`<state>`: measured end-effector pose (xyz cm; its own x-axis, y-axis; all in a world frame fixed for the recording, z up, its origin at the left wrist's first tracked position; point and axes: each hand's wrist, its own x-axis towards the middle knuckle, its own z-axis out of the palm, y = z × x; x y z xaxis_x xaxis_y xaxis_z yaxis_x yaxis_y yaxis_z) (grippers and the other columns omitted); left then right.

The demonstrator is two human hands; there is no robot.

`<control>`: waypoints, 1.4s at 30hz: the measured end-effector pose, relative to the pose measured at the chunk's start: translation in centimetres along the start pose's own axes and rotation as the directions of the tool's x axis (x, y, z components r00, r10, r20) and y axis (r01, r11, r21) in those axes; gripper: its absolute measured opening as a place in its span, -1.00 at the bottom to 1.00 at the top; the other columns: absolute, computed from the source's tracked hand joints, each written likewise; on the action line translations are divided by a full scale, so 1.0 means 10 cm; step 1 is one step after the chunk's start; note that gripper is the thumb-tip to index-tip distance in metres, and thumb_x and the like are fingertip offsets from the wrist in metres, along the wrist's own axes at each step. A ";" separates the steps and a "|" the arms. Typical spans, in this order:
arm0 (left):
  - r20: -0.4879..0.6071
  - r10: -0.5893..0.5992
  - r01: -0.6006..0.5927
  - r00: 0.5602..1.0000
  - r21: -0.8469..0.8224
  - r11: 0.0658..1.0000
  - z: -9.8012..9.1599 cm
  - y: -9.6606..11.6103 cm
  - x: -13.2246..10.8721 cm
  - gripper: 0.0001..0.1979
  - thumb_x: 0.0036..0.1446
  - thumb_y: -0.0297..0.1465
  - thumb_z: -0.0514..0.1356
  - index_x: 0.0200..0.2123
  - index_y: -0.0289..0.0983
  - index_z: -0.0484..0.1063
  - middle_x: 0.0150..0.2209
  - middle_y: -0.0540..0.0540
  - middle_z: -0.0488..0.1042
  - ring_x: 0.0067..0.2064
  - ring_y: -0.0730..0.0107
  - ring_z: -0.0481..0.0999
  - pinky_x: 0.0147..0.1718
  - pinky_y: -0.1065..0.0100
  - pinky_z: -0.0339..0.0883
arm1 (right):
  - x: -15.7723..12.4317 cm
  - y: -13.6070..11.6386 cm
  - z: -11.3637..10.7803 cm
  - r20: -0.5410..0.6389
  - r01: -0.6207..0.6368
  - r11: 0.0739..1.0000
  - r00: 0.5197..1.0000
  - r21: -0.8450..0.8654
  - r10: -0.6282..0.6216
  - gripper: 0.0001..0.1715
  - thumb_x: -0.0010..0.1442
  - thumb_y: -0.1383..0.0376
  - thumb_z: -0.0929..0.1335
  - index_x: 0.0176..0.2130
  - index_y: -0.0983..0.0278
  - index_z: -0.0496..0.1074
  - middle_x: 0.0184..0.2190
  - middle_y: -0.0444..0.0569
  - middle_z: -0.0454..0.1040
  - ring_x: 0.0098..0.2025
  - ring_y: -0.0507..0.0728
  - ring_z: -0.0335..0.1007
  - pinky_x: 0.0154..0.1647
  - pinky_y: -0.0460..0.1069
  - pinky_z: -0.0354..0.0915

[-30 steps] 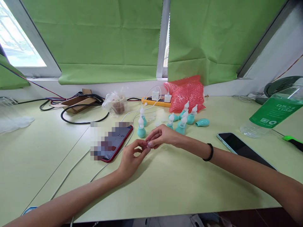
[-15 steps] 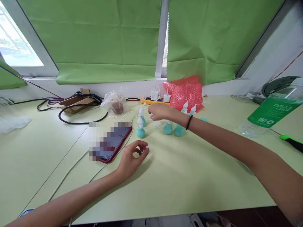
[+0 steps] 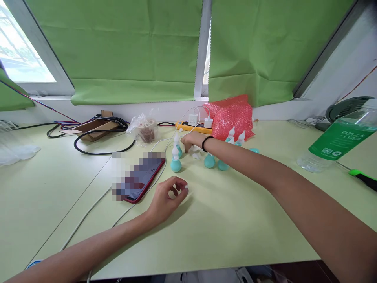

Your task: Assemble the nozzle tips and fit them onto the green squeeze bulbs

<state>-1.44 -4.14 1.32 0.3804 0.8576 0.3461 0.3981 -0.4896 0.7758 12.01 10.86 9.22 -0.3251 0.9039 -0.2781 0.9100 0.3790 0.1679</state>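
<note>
My left hand point(image 3: 166, 198) rests on the pale green table point(image 3: 224, 220) beside a red phone point(image 3: 140, 179), fingers curled in a pinch on a tiny white piece at the fingertips. My right hand point(image 3: 191, 141) is stretched far forward, fingers bent down onto small clear parts point(image 3: 196, 154) lying by the teal bulbs with white tips point(image 3: 176, 159). More teal bulbs point(image 3: 209, 160) stand just right of that wrist, partly hidden by my forearm. Whether the right fingers hold anything is hidden.
A pink bubble-wrap bag point(image 3: 232, 116) and a yellow power strip point(image 3: 191, 126) with chargers lie behind the bulbs. Black cables point(image 3: 97, 143) and a cardboard box point(image 3: 92, 129) sit back left. A green-labelled bottle point(image 3: 338, 137) and a green-handled tool point(image 3: 363, 177) are at right.
My right hand left the left hand, reached forward past the bulbs and lowered onto the small clear parts. The left hand stayed in place, still pinched.
</note>
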 end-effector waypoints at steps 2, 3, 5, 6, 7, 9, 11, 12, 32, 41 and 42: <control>0.007 0.004 -0.004 1.000 0.007 1.000 0.00 0.00 0.00 -0.94 -0.02 -0.45 0.09 -0.43 -0.31 0.33 -0.47 -0.03 0.39 -0.45 0.48 0.34 -0.47 0.43 0.32 | 0.03 -0.01 0.08 -0.020 0.040 0.999 0.999 -0.004 -0.040 -0.79 -0.17 0.43 0.38 -0.39 0.33 0.41 -0.35 -0.03 0.45 -0.30 0.12 0.38 -0.38 -0.09 0.23; 0.010 0.004 -0.004 1.000 0.010 1.000 0.00 0.01 0.00 -0.94 -0.02 -0.45 0.09 -0.43 -0.31 0.33 -0.46 -0.04 0.39 -0.45 0.48 0.34 -0.46 0.43 0.31 | 0.05 -0.02 0.11 -0.028 0.059 0.998 0.998 -0.007 -0.059 -0.75 -0.19 0.47 0.38 -0.38 0.31 0.42 -0.34 -0.03 0.46 -0.30 0.12 0.38 -0.39 -0.09 0.24; 0.017 0.002 -0.003 1.000 0.014 1.000 -0.01 0.02 0.01 -0.94 -0.02 -0.45 0.08 -0.43 -0.31 0.33 -0.46 -0.04 0.39 -0.44 0.48 0.33 -0.46 0.43 0.31 | 0.06 -0.03 0.18 -0.037 0.091 0.996 0.995 -0.016 -0.092 -0.69 -0.19 0.52 0.36 -0.35 0.29 0.41 -0.30 -0.02 0.46 -0.29 0.13 0.38 -0.40 -0.09 0.25; 0.019 0.004 -0.004 1.000 0.014 1.000 -0.01 0.02 0.01 -0.94 -0.02 -0.45 0.08 -0.44 -0.31 0.33 -0.46 -0.04 0.39 -0.44 0.48 0.33 -0.46 0.43 0.31 | 0.05 -0.04 0.21 -0.037 0.102 0.995 0.994 -0.021 -0.103 -0.67 -0.19 0.53 0.35 -0.33 0.29 0.41 -0.28 0.00 0.45 -0.29 0.13 0.38 -0.41 -0.09 0.25; 0.022 0.007 -0.007 1.000 0.014 1.000 -0.01 0.02 0.00 -0.94 -0.02 -0.45 0.08 -0.44 -0.31 0.33 -0.46 -0.04 0.39 -0.43 0.48 0.33 -0.46 0.43 0.31 | 0.03 -0.06 0.24 -0.036 0.110 0.994 0.993 -0.027 -0.111 -0.66 -0.17 0.52 0.35 -0.30 0.30 0.41 -0.26 0.02 0.45 -0.28 0.14 0.38 -0.41 -0.09 0.25; 0.023 0.018 -0.018 1.000 0.015 1.000 -0.01 0.02 0.00 -0.94 -0.02 -0.45 0.08 -0.44 -0.30 0.33 -0.46 -0.04 0.39 -0.43 0.48 0.34 -0.46 0.43 0.30 | -0.04 -0.10 0.28 -0.029 0.109 0.993 0.994 -0.040 -0.110 -0.65 -0.15 0.50 0.33 -0.26 0.33 0.39 -0.23 0.08 0.43 -0.28 0.16 0.39 -0.43 -0.08 0.26; 0.021 0.029 -0.030 0.999 0.023 0.999 0.00 0.02 -0.01 -0.94 -0.02 -0.45 0.08 -0.44 -0.30 0.33 -0.46 -0.04 0.39 -0.44 0.47 0.34 -0.48 0.44 0.29 | -0.14 -0.15 0.31 -0.025 0.098 0.994 0.995 -0.051 -0.099 -0.63 -0.12 0.48 0.32 -0.21 0.34 0.36 -0.20 0.11 0.41 -0.27 0.17 0.39 -0.45 -0.07 0.27; 0.021 0.034 -0.035 0.999 0.029 0.999 0.00 0.01 -0.01 -0.94 -0.02 -0.45 0.07 -0.44 -0.30 0.34 -0.46 -0.04 0.39 -0.44 0.47 0.34 -0.48 0.44 0.29 | -0.19 -0.18 0.33 -0.024 0.093 0.994 0.995 -0.054 -0.095 -0.61 -0.11 0.46 0.32 -0.19 0.34 0.34 -0.20 0.12 0.40 -0.27 0.18 0.39 -0.45 -0.07 0.27; 0.043 -0.017 0.016 0.999 0.026 1.000 0.00 -0.03 0.03 -0.93 -0.04 -0.47 0.09 -0.46 -0.32 0.36 -0.47 -0.03 0.40 -0.48 0.49 0.35 -0.46 0.43 0.26 | -1.04 -0.35 0.64 -0.209 0.178 0.980 0.959 -0.092 -0.194 -0.71 0.03 0.31 0.22 -0.18 0.30 0.25 -0.29 0.09 0.36 -0.29 0.21 0.36 -0.41 0.00 0.24; 0.057 -0.047 0.042 0.997 0.082 0.996 -0.01 0.01 0.03 -0.95 -0.08 -0.48 0.10 -0.49 -0.30 0.36 -0.50 0.00 0.41 -0.49 0.50 0.33 -0.48 0.46 0.20 | -0.68 -0.35 -0.02 -0.338 0.522 0.853 0.803 0.006 -0.490 -0.56 0.02 0.41 0.21 -0.05 0.29 0.21 -0.11 0.04 0.31 -0.09 0.15 0.22 -0.25 -0.03 0.18; 0.063 -0.047 0.042 0.997 0.083 0.996 -0.02 0.00 0.03 -0.95 -0.08 -0.48 0.10 -0.49 -0.30 0.35 -0.50 0.00 0.41 -0.49 0.49 0.33 -0.48 0.46 0.20 | -0.62 -0.40 -0.07 -0.298 0.578 0.816 0.784 0.028 -0.545 -0.53 -0.01 0.44 0.22 -0.04 0.28 0.20 -0.09 0.02 0.29 -0.08 0.12 0.21 -0.24 -0.06 0.18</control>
<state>-1.45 -3.89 1.52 0.4126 0.8683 0.2754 0.4815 -0.4645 0.7432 10.26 3.86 10.90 -0.8272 0.5612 -0.0279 0.5618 0.8257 -0.0505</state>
